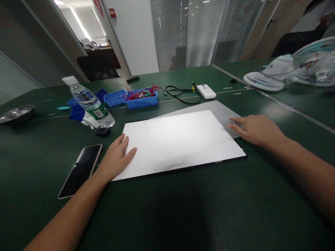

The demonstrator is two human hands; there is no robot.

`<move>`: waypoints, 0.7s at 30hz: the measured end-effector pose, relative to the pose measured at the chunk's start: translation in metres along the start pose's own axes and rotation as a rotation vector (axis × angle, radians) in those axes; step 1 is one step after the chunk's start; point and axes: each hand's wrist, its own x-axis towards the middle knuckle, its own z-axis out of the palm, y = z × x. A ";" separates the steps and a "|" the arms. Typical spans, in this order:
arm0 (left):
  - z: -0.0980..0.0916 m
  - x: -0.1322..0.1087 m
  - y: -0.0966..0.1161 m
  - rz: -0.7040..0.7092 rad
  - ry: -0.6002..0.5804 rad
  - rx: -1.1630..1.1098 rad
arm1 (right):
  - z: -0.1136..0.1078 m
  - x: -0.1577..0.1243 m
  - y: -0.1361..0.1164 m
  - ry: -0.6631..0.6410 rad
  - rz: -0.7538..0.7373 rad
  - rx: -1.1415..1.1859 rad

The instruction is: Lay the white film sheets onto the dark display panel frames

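A white sheet (172, 139) lies flat before me, with a thin dark edge showing beneath its near and far sides. My left hand (116, 157) rests on its left edge, thumb spread over the white surface and fingers apart. Partly under the white sheet, a greyish translucent sheet (222, 111) sticks out at the back and right. On the right part of that grey sheet lies my right hand (258, 129), its index finger and thumb stretched out and apart. The other fingers of that hand are partly hidden.
Left of the sheets are a phone (81, 170), a black mouse (102, 131) and a tilted water bottle (90, 103). Behind stand a blue bin (141, 102) of red wires, a black cable (180, 94) and a white power bank (206, 91). Fan parts (264, 81) lie far right.
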 end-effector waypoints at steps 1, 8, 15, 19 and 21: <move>0.000 0.000 0.000 0.000 0.001 -0.007 | -0.004 -0.001 -0.004 0.012 0.006 -0.003; 0.000 -0.002 0.002 0.006 0.031 -0.055 | 0.012 0.004 -0.001 0.157 0.082 0.189; 0.000 -0.002 0.001 -0.014 0.024 -0.066 | 0.026 0.008 0.011 0.026 0.046 0.388; -0.002 -0.002 0.002 -0.023 0.019 -0.061 | 0.015 0.004 0.005 0.029 0.110 0.310; -0.002 -0.002 0.003 -0.035 0.009 -0.062 | 0.010 0.001 0.000 0.025 0.098 0.237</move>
